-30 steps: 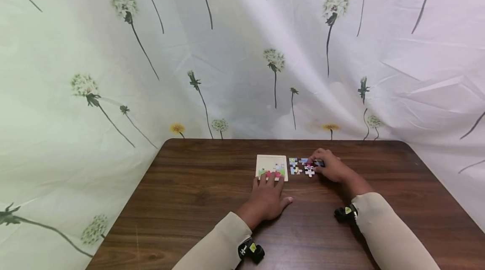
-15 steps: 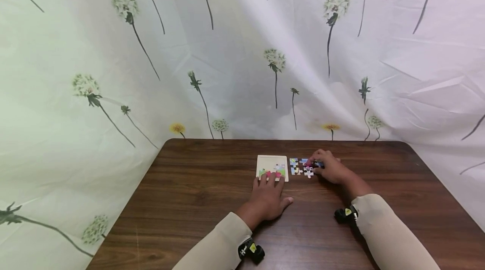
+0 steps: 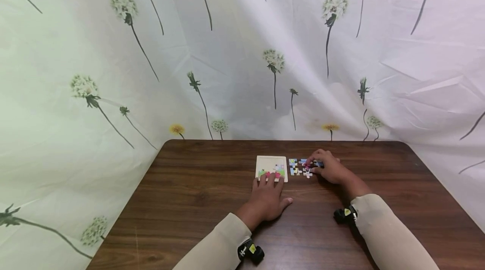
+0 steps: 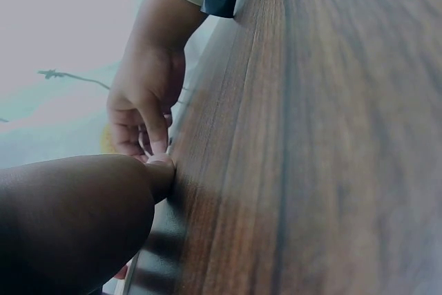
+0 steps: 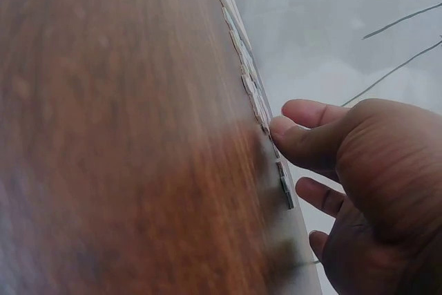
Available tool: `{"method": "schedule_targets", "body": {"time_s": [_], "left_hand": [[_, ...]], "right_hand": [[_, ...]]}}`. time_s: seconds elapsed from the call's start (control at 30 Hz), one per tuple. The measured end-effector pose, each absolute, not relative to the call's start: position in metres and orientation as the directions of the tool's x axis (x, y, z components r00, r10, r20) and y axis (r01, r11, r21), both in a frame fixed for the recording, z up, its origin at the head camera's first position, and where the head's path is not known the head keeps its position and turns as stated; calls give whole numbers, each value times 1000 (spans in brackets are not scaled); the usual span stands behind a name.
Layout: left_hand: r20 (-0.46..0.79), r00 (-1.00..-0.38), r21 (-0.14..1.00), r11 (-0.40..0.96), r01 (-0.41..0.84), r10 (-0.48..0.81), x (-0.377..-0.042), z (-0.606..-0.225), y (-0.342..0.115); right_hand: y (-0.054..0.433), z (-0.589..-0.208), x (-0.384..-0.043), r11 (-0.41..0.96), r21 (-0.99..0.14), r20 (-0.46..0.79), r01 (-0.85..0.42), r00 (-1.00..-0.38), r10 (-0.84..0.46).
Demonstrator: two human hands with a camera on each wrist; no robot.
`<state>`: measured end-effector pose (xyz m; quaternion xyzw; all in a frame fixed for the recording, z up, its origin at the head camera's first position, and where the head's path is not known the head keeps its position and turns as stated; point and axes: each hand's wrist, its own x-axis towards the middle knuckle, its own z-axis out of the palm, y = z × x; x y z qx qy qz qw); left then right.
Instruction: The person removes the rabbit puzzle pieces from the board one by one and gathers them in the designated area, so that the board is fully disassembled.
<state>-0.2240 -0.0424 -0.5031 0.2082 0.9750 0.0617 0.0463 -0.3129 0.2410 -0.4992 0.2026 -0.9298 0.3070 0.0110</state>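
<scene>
My left hand (image 3: 267, 200) lies flat in the head view, its fingertips resting on the near edge of a square wooden puzzle tray (image 3: 270, 163). Pink, green and pale puzzle pieces fill the tray's lower part. To the tray's right, my right hand (image 3: 329, 168) pinches a white-and-pink jigsaw piece (image 3: 307, 173) with thumb and forefinger, low at the tabletop. In the right wrist view the thumb (image 5: 283, 128) meets the edge of the row of pieces (image 5: 252, 91). Part of the held piece is hidden by the fingers.
Several loose jigsaw pieces (image 3: 294, 171) lie between the tray and my right hand, and a dark blue one (image 3: 319, 163) shows behind its fingers. The brown wooden table (image 3: 204, 185) ends at a flower-printed curtain (image 3: 235, 72).
The white-and-pink jigsaw piece has slid slightly left under my right hand's fingers, closer to the loose pieces. My left hand has stayed on the tray.
</scene>
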Motion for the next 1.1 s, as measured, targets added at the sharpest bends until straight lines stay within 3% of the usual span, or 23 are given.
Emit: {"method": "schedule_targets", "body": {"time_s": [0.67,1.1], "left_hand": [[-52,-908,131,904,406,415,-220,-501,-43],[-54,-909,149,904,402,413,-222,-502,-42]], "right_hand": [[243,-503,-312,746,-552,160,-371,-926,-342],[223,-499,-319,707,-560,221,-431,-901,-374]]}}
